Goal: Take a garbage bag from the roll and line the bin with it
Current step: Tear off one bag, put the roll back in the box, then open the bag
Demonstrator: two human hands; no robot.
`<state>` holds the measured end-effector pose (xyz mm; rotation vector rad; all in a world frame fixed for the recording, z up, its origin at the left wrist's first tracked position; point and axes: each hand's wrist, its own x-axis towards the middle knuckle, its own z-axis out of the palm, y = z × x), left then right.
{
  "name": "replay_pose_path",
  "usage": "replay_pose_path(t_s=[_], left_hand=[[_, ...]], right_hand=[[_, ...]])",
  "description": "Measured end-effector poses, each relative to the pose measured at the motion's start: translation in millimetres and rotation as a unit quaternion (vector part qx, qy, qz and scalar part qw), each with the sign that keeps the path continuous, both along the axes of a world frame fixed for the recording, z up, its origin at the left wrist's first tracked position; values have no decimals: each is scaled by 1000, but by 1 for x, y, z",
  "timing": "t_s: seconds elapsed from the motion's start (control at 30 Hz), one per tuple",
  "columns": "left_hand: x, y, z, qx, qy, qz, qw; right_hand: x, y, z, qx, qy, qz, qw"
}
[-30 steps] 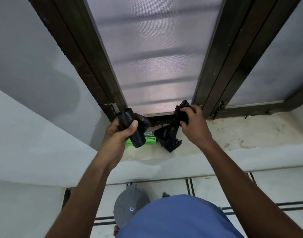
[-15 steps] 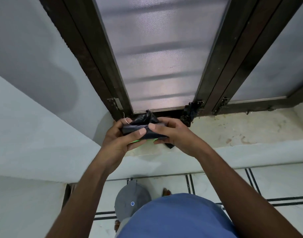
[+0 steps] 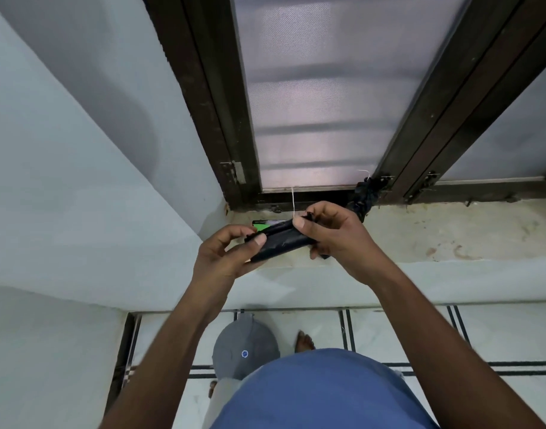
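A black roll of garbage bags (image 3: pixel 282 242) is held flat between both hands, just above the window sill (image 3: pixel 451 233). My left hand (image 3: pixel 227 257) grips its lower left end with the thumb on top. My right hand (image 3: pixel 336 232) pinches its upper right end between thumb and fingers. A green packet (image 3: pixel 261 226) peeks out behind the roll on the sill. The grey bin (image 3: pixel 245 349) with a round lid stands on the floor below, between my arms and partly hidden by my blue shirt.
A dark window frame (image 3: pixel 222 119) with frosted panes rises behind the sill. A crumpled black bag piece (image 3: pixel 363 196) hangs at the frame's bottom corner. A white wall (image 3: pixel 64 181) juts out on the left. Tiled floor (image 3: pixel 389 329) and my bare foot (image 3: pixel 304 340) lie below.
My hands came together from apart. The right hand let go of the black piece at the window frame and now grips the roll with the left.
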<state>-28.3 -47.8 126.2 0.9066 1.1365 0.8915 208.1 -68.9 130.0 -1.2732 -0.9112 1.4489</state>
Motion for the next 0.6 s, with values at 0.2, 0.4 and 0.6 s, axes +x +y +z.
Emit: replay_pose_path(t_s=[0.2, 0.4, 0.6], left_hand=[[-12, -11, 8, -28, -36, -9, 999], [-33, -11, 15, -72, -19, 3, 997], [-60, -8, 17, -81, -59, -58, 993]], right_hand=[[-20, -5, 3, -102, 72, -27, 992], [-39, -16, 12, -183, 178, -50, 966], [-58, -29, 15, -165, 216, -68, 960]])
